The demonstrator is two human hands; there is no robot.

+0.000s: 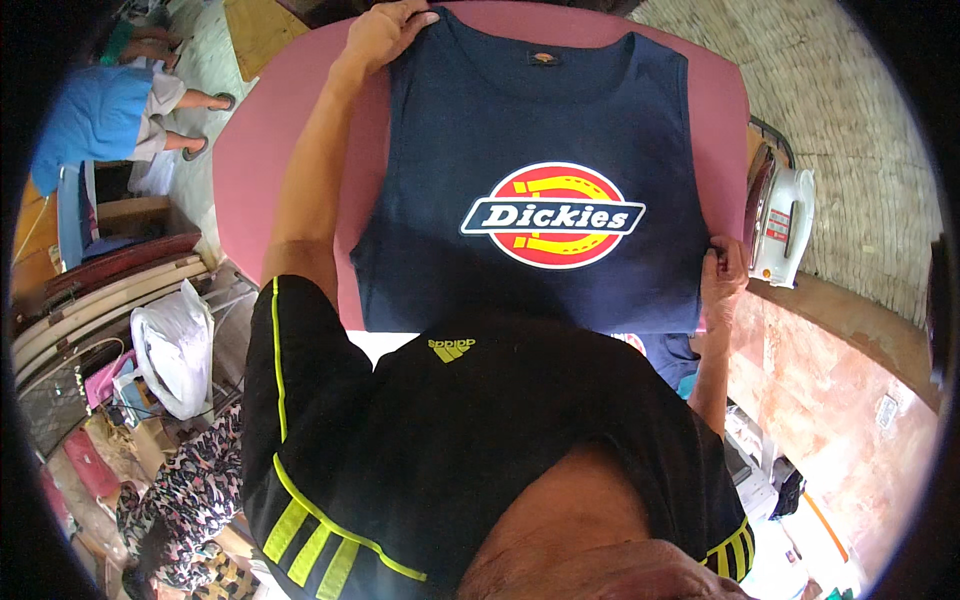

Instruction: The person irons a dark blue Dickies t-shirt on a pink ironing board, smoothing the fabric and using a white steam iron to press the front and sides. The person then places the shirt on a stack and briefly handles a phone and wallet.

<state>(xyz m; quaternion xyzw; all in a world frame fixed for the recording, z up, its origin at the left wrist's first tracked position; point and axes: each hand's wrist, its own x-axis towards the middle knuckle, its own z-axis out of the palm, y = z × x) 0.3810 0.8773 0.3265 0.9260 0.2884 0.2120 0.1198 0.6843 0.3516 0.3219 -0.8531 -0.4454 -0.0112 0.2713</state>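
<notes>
One navy tank top [540, 120] lies spread on the tabletop [270, 180], its neckline on the far side and its lower edge toward the wearer. One print sits on its chest: a red oval with a yellow horseshoe shape and a dark banner across it. The left hand [385, 35] is clamped on the left shoulder strap, at the far edge of the tabletop; the right hand [725, 285] is pinched on the tank top's right side, below the armhole. The hands are well apart.

One white iron [785, 225] stands at the right edge, just beyond the right hand. A second piece of dark cloth [668, 358] shows below the tank top's lower edge; it is mostly hidden, so I cannot tell what it is.

The tabletop has a dusty-pink cover and rounded far corners. Beyond it on the right is a pale ribbed surface [830, 130], with a blotchy pinkish wall [810, 355] nearer. On the upper left, one person in blue [95, 115] is on a grey floor [212, 60], two sandalled feet showing. One white plastic bag [172, 345] sits among clutter at the left.
</notes>
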